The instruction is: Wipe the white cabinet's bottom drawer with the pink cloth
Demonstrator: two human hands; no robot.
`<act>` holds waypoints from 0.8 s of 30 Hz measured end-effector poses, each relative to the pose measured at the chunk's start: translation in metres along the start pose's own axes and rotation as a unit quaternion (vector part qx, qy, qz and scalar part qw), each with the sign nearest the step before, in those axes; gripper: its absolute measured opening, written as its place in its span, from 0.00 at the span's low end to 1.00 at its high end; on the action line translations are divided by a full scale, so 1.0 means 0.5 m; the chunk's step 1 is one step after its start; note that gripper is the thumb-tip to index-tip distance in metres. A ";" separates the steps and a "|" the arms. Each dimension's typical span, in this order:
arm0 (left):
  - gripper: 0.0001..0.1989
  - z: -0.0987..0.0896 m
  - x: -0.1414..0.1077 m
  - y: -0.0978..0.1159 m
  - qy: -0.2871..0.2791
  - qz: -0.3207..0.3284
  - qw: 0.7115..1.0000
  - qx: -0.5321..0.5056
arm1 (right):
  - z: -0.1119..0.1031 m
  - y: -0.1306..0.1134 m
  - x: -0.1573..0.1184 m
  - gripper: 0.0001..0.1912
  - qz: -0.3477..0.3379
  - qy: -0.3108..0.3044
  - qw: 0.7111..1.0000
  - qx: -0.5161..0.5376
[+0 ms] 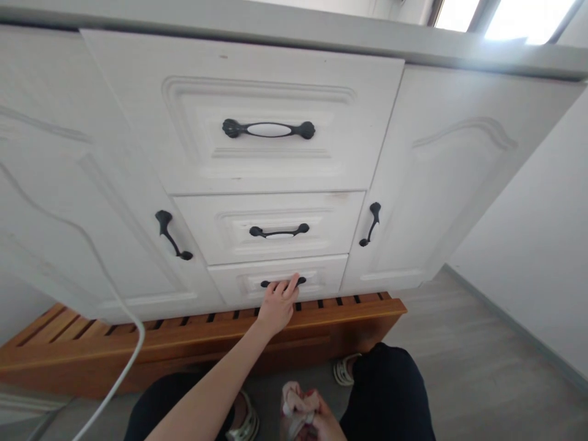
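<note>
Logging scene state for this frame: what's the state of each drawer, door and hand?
top drawer: shut
middle drawer: shut
bottom drawer: shut, or nearly so
bottom drawer handle: gripped by the left hand
left cabinet door: shut
right cabinet door: shut
left hand: fingers curled on the handle
right hand: closed on a crumpled cloth

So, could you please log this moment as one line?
left hand: on bottom drawer handle | right hand: holds cloth | drawers: shut
</note>
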State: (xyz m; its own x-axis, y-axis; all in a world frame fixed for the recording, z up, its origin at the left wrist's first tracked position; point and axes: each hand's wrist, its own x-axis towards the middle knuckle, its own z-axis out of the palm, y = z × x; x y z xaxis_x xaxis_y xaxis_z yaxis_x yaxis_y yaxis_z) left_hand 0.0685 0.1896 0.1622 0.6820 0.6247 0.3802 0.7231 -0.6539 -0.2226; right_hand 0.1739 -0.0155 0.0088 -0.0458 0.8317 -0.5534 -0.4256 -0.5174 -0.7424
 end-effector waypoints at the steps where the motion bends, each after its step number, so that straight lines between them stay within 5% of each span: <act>1: 0.19 0.002 0.002 -0.002 0.001 -0.001 1.000 -0.003 | -0.003 0.009 0.005 0.22 0.015 0.024 0.999 0.036; 6: 0.18 0.000 0.008 -0.003 0.007 -0.004 1.000 -0.024 | -0.018 -0.032 0.010 0.29 0.002 0.126 0.986 0.107; 10: 0.12 -0.016 -0.016 -0.012 0.020 -0.001 0.999 -0.049 | -0.025 -0.217 -0.025 0.30 -0.243 0.225 0.943 -0.002; 12: 0.11 -0.021 -0.064 -0.013 0.050 -0.027 0.996 -0.072 | -0.022 -0.340 -0.036 0.27 -0.390 0.316 0.858 -0.105; 14: 0.14 -0.016 -0.140 -0.002 0.076 -0.068 0.989 -0.107 | -0.016 -0.455 -0.029 0.21 -0.519 0.391 0.729 -0.215; 17: 0.15 0.018 -0.288 0.039 -0.006 -0.126 0.972 -0.199 | 0.001 -0.568 0.017 0.15 -0.632 0.354 0.573 -0.384; 21: 0.24 0.112 -0.454 0.138 -0.205 -0.214 0.904 -0.307 | 0.069 -0.576 0.090 0.13 -0.637 0.352 0.485 -0.485; 24: 0.25 0.183 -0.499 0.208 -0.344 -0.304 0.776 -0.432 | 0.178 -0.523 0.112 0.18 -0.624 0.279 0.438 -0.584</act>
State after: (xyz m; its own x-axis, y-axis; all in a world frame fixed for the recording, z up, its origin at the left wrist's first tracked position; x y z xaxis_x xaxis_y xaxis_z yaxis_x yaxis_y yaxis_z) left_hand -0.0164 0.0047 -0.0380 0.3550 0.8156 -0.4570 0.7943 -0.0053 0.6075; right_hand 0.2021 0.1841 0.2057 -0.0690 0.6035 0.7944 0.9626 0.2494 -0.1059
